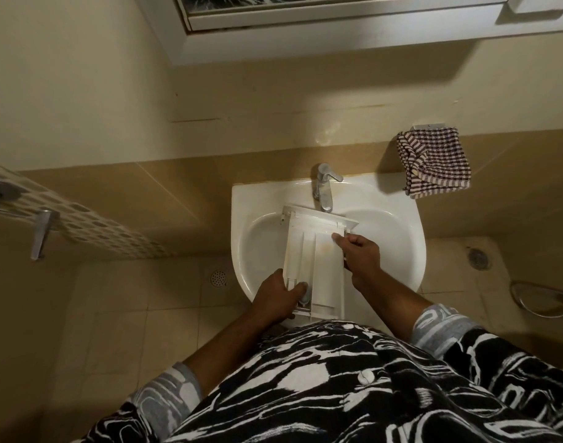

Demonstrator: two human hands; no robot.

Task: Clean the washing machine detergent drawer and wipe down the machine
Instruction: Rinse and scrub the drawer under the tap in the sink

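Person is standing at the sink (241, 199), holding the detergent drawer (318, 260) over the basin w/ both hands. Drawer is lying lengthwise, its front panel sitting toward the sink's far edge, its back end sticking out past the near rim toward the person. Left hand (273, 298) is gripping the drawer's near-left corner, fingers clamped round it, one pressing on top beside a small pale-blue cap (304, 297). Right hand (361, 254) is gripping the drawer's right wall close to the front panel, thumb lying across the top, the other fingers wrapped round the side. Tap (323, 187) is hanging right over the front panel & crowding that end. Checked cloth (433, 161) is hanging on the wall beyond the sink's far-right corner. Patterned towel (91, 225) is draping over a rail on the left wall. Round floor drain (218, 278) is showing just left of the sink, another drain (479, 259) well off to the right, w/ a metal hose (542, 298) looping near it.
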